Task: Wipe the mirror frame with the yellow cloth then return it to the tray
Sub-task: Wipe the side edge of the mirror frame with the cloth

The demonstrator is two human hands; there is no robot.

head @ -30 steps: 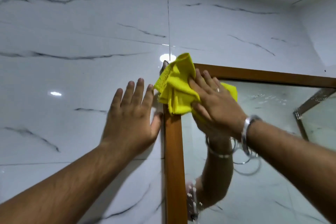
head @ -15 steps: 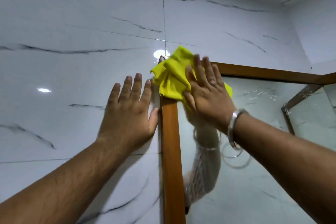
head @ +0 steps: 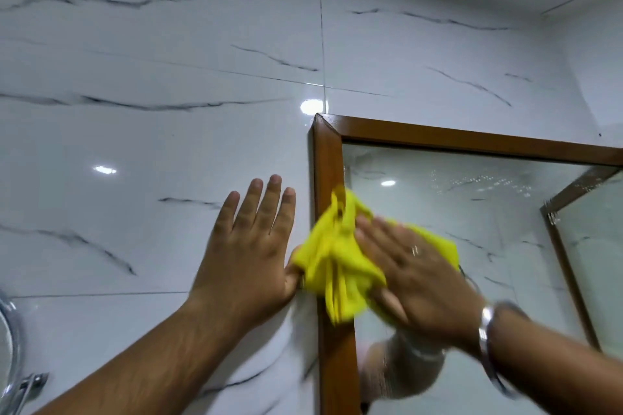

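The brown wooden mirror frame (head: 328,158) hangs on a white marble-tiled wall, its top left corner in the middle of the view. My right hand (head: 414,269) presses the crumpled yellow cloth (head: 333,263) flat against the frame's left upright, a good way below the corner. The cloth is blurred from motion and covers that stretch of the frame. My left hand (head: 249,246) lies flat and open on the wall tile just left of the frame, its thumb touching the cloth's edge. The tray is out of view.
The mirror glass (head: 472,219) reflects the tiled wall and a second framed edge at the right. A chrome fitting (head: 13,364) sticks out at the lower left edge. The ceiling meets the wall at the top right.
My right hand has slid the cloth down from the frame's top left corner along the left upright, baring the corner. My left hand has stayed flat on the wall.
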